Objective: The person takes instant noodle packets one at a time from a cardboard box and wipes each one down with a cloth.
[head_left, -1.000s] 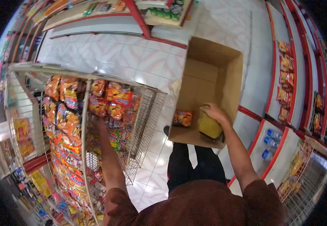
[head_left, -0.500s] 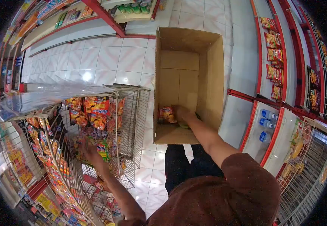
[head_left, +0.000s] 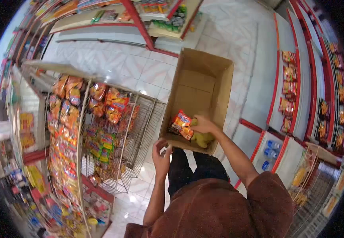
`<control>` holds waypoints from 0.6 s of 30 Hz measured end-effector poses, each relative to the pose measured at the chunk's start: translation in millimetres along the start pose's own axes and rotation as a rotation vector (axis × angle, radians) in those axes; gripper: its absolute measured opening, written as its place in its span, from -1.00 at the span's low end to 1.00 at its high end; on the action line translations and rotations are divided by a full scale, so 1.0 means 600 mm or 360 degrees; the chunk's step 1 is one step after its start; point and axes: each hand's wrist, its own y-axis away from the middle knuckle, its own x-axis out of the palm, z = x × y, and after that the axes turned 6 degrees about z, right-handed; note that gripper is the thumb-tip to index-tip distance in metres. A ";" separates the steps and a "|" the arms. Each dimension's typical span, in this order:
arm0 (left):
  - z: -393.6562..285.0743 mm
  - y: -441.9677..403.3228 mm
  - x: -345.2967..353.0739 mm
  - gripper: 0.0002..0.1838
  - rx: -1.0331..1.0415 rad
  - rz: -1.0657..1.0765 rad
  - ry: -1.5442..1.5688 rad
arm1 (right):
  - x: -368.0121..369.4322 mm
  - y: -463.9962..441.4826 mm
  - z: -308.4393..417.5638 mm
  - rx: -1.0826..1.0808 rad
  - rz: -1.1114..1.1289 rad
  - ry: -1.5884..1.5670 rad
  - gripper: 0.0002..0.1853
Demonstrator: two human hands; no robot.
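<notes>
An open cardboard box (head_left: 222, 91) stands upright in front of my legs. Inside it, at the near end, an orange-red snack packet (head_left: 182, 123) leans beside a crumpled olive-green thing that looks like cloth (head_left: 202, 139). My right hand (head_left: 204, 125) reaches into the box, its fingers closed on the upper part of the green cloth, right next to the packet. At the box's near left corner is my left hand (head_left: 162, 154), thumb and fingers apart and nothing visible in it. Whether it touches the cardboard I cannot tell.
To the left stands a wire rack (head_left: 140, 131) hung with orange and green snack packets (head_left: 101, 144). Shelves on the right carry red snack packets (head_left: 289, 81) and water bottles (head_left: 272, 152). Cans (head_left: 172, 23) sit on a far shelf. White tiled floor (head_left: 138, 65) surrounds the box.
My left hand has left the green packets on the rack and come to the box's near corner. My right hand has shifted slightly right. The green cloth shows more, and the view has turned.
</notes>
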 end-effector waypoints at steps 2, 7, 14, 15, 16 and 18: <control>-0.011 0.003 0.024 -0.61 0.0021 -0.0019 0.0204 | -0.065 0.077 0.080 -0.0070 0.0089 -0.0114 -0.40; -0.022 0.040 0.062 -0.59 -0.0224 0.0144 0.1261 | -0.081 0.179 0.161 -0.0220 0.0391 -0.0547 -0.33; -0.018 0.101 0.017 -0.54 -0.0148 0.0035 0.1509 | -0.151 0.228 0.192 -0.0433 -0.0168 -0.0647 -0.42; -0.017 0.110 0.005 -0.51 -0.0156 0.0043 0.1449 | -0.157 0.231 0.211 -0.0236 -0.0247 -0.0984 -0.45; -0.017 0.118 -0.007 -0.47 -0.0164 0.0054 0.1388 | -0.148 0.228 0.229 -0.0265 -0.0217 -0.0963 -0.45; -0.019 0.134 -0.024 -0.40 -0.0128 0.0019 0.1486 | -0.113 0.226 0.269 -0.0496 -0.0588 -0.0570 -0.42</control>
